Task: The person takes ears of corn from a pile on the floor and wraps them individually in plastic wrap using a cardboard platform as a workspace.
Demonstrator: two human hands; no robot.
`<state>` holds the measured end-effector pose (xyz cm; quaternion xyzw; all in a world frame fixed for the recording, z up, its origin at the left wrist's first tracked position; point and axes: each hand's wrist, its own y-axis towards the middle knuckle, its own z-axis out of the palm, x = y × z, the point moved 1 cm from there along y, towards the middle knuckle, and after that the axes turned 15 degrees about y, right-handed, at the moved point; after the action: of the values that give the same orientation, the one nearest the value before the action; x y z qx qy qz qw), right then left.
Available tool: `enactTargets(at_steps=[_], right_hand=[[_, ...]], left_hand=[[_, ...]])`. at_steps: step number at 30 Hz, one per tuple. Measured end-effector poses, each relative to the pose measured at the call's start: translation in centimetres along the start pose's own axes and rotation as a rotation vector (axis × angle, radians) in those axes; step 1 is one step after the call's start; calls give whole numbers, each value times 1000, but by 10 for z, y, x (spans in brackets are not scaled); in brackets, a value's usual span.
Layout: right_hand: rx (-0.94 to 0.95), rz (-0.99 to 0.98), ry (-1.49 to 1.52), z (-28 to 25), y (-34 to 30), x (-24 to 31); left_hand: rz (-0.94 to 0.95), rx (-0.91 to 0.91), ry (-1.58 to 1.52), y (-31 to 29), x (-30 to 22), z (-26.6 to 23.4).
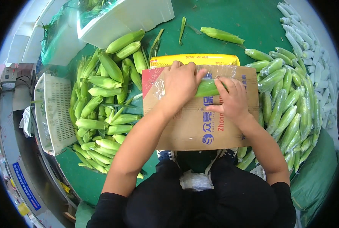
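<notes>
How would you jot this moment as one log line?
left hand: over left end of corn ear | right hand: fingers spread at right end | beneath: cardboard | left: green corn | right: film-wrapped corn

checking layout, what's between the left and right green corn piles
Head view: the cardboard, a yellow pack at its far edge, and, over the cardboard, a corn ear at the left hand and right hand.

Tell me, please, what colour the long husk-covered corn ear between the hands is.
The long corn ear is green, clearest in the head view.
</notes>
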<state>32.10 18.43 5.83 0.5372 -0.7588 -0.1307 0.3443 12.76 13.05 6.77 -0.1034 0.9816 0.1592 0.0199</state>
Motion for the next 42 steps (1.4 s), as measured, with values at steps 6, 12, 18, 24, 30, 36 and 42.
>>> enactTargets(at_steps=[6,12,18,24,30,36,42], right_hand=[[343,50,14,13,9,-21],[629,111,168,-9,-45,38],[193,273,68,-13,48,0],[11,441,376,-11,80,-81],[494,202,648,58,76,-99],[646,-312,194,113,46,-42],[644,-272,265,107,44,-52]], left_hand=[[-145,188,-39,-27,-21,-20],[156,313,-148,-131,-37,-58],[-2,32,136,-18,8,-28],[348,24,189,-11,-14,-28],[314,656,66,0,-34,-43],[471,846,-313,-17,-7,-48],[818,1534,-610,-134,-42,-54]])
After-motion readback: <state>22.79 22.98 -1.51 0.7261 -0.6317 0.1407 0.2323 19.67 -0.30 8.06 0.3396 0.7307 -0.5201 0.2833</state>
